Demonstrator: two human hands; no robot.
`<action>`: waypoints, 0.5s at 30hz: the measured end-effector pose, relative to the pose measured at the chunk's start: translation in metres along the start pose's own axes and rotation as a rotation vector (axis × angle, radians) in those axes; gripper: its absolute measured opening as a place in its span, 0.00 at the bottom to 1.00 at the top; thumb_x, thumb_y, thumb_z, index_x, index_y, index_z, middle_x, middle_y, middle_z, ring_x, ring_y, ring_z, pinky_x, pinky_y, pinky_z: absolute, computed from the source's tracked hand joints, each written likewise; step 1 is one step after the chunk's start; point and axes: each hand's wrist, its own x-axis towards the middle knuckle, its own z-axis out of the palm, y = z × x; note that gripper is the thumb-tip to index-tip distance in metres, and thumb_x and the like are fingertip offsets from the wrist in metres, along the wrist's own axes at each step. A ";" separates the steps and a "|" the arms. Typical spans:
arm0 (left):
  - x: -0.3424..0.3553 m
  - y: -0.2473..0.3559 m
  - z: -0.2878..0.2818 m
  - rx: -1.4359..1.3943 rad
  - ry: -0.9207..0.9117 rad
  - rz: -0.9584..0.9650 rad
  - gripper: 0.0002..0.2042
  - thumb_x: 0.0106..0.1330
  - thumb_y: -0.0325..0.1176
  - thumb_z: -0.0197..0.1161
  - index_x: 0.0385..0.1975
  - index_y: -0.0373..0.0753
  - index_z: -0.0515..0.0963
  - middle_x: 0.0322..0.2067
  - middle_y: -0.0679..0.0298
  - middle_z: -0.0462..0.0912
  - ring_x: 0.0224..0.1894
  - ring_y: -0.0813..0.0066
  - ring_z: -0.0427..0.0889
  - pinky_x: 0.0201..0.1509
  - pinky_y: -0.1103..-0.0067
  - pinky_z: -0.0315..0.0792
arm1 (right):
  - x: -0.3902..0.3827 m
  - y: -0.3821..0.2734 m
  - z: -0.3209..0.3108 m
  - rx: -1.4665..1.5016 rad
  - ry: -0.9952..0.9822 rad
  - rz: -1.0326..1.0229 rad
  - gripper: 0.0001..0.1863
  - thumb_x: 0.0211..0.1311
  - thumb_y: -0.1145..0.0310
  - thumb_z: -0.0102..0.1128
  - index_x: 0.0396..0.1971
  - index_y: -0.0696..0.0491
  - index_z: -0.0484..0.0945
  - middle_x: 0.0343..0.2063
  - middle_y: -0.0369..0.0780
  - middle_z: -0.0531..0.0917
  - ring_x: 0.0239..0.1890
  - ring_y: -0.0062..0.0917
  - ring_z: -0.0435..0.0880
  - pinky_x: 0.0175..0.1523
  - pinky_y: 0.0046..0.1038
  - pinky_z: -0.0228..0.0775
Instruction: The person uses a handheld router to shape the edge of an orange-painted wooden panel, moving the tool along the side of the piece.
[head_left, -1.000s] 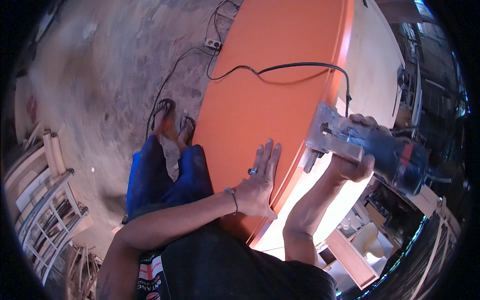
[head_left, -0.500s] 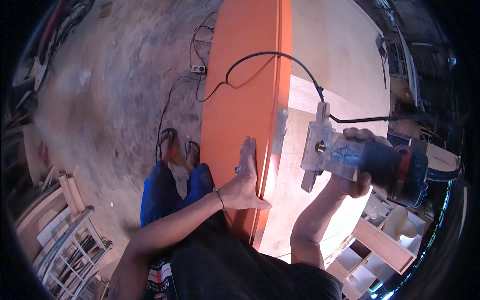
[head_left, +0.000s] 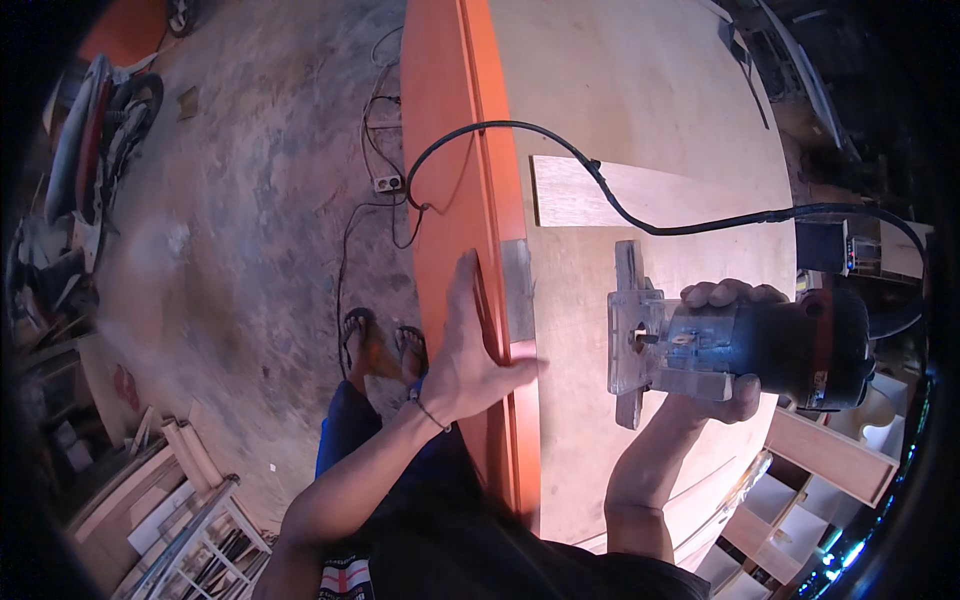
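one left hand (head_left: 468,370) lies spread on the orange panel (head_left: 438,190); right of it, the right hand (head_left: 712,407) grips a router (head_left: 785,345).

"Along the left?"
"A red-and-grey motorcycle (head_left: 93,140) (partly lost in shadow) by the mottled grey concrete floor (head_left: 250,230); lower down, narrow pale wooden boards (head_left: 190,455) beside a whitish barred frame (head_left: 182,545)."
"And lower right?"
"An open brown wooden cabinet (head_left: 830,452) with white compartments."
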 end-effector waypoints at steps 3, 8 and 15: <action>0.021 0.003 -0.004 -0.172 0.155 -0.145 0.54 0.60 0.49 0.73 0.76 0.30 0.43 0.75 0.46 0.50 0.77 0.54 0.54 0.78 0.62 0.53 | -0.003 0.003 0.000 0.000 -0.014 0.009 0.43 0.51 0.52 0.73 0.63 0.56 0.64 0.48 0.51 0.79 0.50 0.44 0.81 0.62 0.43 0.72; 0.002 0.011 -0.018 -0.493 0.159 -0.264 0.44 0.72 0.57 0.54 0.76 0.32 0.45 0.76 0.51 0.51 0.78 0.57 0.51 0.78 0.63 0.51 | -0.005 0.015 0.009 0.027 -0.050 0.028 0.42 0.52 0.56 0.75 0.62 0.57 0.64 0.48 0.53 0.79 0.50 0.45 0.83 0.61 0.44 0.75; -0.070 0.000 0.028 0.047 -0.191 -0.139 0.80 0.40 0.60 0.83 0.72 0.28 0.18 0.74 0.36 0.22 0.79 0.40 0.25 0.81 0.56 0.35 | -0.012 0.041 0.036 0.079 -0.071 -0.003 0.41 0.52 0.55 0.77 0.60 0.59 0.65 0.48 0.53 0.80 0.49 0.45 0.84 0.57 0.44 0.79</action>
